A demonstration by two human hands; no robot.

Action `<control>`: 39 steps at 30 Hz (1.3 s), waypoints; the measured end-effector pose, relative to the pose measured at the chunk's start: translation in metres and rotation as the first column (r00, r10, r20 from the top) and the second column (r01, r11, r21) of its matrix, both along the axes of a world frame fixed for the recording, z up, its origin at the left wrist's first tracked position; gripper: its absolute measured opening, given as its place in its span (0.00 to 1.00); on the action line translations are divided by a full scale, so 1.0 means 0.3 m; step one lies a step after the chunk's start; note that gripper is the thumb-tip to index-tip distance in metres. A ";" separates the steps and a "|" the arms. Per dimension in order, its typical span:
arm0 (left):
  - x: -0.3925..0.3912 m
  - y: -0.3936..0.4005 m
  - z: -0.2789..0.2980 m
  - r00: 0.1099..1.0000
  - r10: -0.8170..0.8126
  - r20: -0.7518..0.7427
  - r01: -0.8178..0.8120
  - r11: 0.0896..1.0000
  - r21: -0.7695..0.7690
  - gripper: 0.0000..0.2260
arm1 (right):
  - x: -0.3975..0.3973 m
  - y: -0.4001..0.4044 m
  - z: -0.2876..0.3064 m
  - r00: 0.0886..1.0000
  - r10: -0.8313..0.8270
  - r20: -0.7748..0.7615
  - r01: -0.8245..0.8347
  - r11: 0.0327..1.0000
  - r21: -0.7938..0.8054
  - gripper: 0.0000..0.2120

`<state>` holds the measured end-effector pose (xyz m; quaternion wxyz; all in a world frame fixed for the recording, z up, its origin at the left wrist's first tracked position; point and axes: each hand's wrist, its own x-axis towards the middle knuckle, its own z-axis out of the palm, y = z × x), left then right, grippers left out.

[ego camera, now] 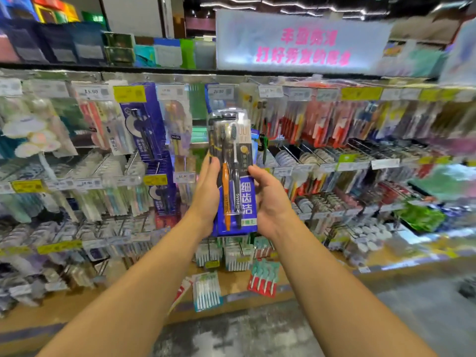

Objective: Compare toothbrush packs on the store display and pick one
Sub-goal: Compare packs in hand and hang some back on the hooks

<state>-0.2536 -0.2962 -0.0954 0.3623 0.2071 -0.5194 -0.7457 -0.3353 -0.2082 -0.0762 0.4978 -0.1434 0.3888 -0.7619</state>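
Head view: I see the left hand (206, 191) and right hand (270, 202) loosely cupping the two-brush toothbrush pack (235, 173) upright by its edges; slick blister could slip out.

Toothbrush pack (233, 173): glossy clear plastic blister over printed card backing, w/ 2 smooth plastic brushes inside. Display hooks (296, 150): thin shiny metal wire. Floor (231, 336): grey, mottled, slightly glossy.

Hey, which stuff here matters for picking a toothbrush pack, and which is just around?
Belongs to the job:
toothbrush pack, held by left hand and right hand
hanging toothbrush packs

Just around:
interdental brush packs
pink-lettered sign
boxes on the top shelf
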 end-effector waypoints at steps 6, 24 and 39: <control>-0.260 0.160 0.003 0.999 0.038 -0.003 -0.038 0.992 -0.123 0.19 | -0.267 0.171 -0.016 0.999 -0.009 -0.042 0.005 0.996 -0.088 0.10; -0.906 0.618 0.072 0.995 -0.100 0.020 0.102 0.986 -0.131 0.06 | -0.908 0.623 0.007 0.968 -0.243 -0.060 0.237 0.967 -0.091 0.16; -1.306 0.765 0.060 0.977 -0.193 0.093 0.211 0.941 -0.265 0.09 | -1.259 0.854 0.020 0.908 -0.370 -0.197 0.390 0.918 0.075 0.11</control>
